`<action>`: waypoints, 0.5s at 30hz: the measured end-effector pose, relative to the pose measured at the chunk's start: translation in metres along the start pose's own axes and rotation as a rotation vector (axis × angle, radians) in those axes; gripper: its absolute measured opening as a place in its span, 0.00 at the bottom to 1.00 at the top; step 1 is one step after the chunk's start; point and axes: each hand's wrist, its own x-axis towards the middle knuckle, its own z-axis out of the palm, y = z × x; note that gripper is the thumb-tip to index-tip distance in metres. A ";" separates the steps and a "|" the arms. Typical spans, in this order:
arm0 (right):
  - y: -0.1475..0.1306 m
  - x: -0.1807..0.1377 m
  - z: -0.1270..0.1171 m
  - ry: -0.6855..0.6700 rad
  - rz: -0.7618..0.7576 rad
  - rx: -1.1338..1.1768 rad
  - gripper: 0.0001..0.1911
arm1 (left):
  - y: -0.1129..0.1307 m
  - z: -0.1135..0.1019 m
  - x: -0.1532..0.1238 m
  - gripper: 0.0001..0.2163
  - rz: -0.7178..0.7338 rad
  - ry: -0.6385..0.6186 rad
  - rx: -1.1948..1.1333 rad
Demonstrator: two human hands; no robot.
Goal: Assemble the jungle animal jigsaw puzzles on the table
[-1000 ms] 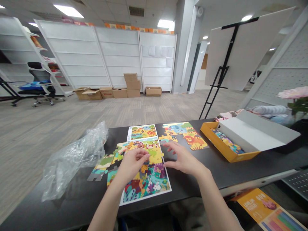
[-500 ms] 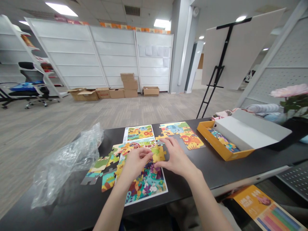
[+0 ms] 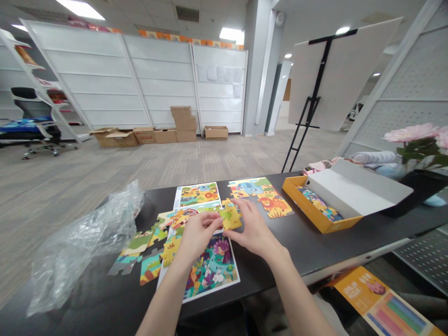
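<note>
My left hand [image 3: 203, 231] pinches the left edge of a yellow-green puzzle piece [image 3: 231, 217] between thumb and fingers. Around the piece's right side curves my right hand [image 3: 257, 228], thumb below and fingers above, spread apart; whether they touch it I cannot tell. Beneath both hands lies a printed picture sheet [image 3: 210, 275], partly covered. Several loose puzzle pieces [image 3: 152, 265] lie left of my left hand, some overlapping the sheet. Beyond my right hand is a joined puzzle section [image 3: 275, 203] showing an elephant and lions.
An open yellow box [image 3: 324, 226] with more pieces stands on the black table [image 3: 269, 280] at right, its white lid tilted back. Crumpled clear plastic [image 3: 87, 242] covers the left side. A flower pot [image 3: 416, 186] stands at far right. An orange box [image 3: 378, 294] sits below the edge.
The view has shifted slightly, moving the table things left in the picture. Both hands and the puzzle piece have moved a little right and away from me over the sheet.
</note>
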 end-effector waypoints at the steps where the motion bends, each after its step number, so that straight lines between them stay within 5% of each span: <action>1: 0.001 -0.001 0.000 0.008 0.003 0.014 0.41 | 0.001 0.000 -0.001 0.12 -0.004 -0.001 -0.011; 8: 0.011 -0.005 -0.002 0.075 0.021 0.054 0.47 | 0.007 0.001 -0.002 0.11 0.003 0.004 -0.011; 15: 0.007 -0.003 -0.019 0.134 0.012 0.064 0.17 | 0.004 0.001 0.004 0.09 0.079 0.058 0.253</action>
